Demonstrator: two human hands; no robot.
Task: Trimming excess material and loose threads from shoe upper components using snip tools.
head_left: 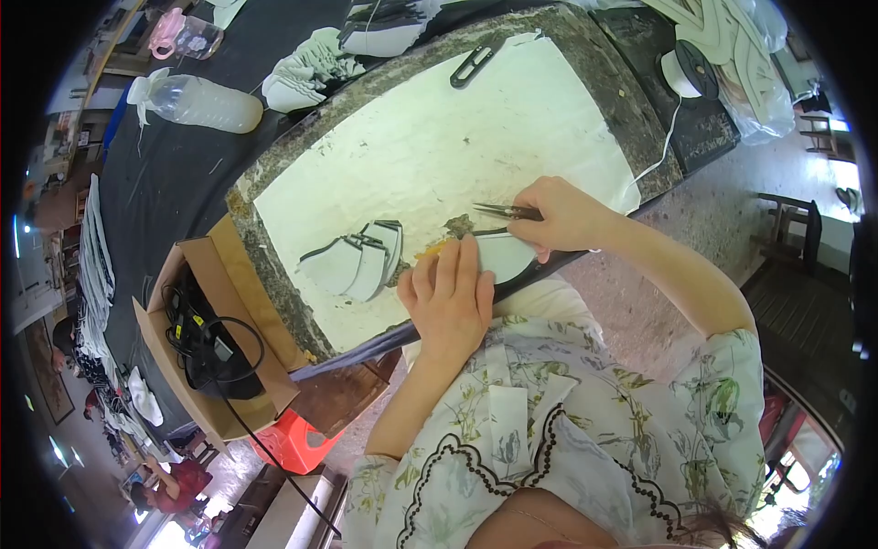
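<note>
A white curved piece with a dark edge (505, 258) lies near the front edge of the work board. My left hand (450, 297) rests beside it, fingers stretched out, fingertips at its left end. Dark pointed tweezers (512, 211) are in my right hand (562, 215), tips pointing left above the piece. The lower fingers of that hand are near the piece's right end; whether they grip it is hidden. Left of my left hand, several similar white pieces with dark edging (352, 263) overlap. A brown stain (459, 223) and something yellow (433, 250) show by my left fingertips.
A large white sheet (412, 156) covers most of the worn board (631, 101). Toward its far edge lies a black cutter-like tool (472, 67). A thread spool (688, 70) stands far right, a bottle (197, 101) far left. A cardboard box with cables (178, 334) adjoins the left side.
</note>
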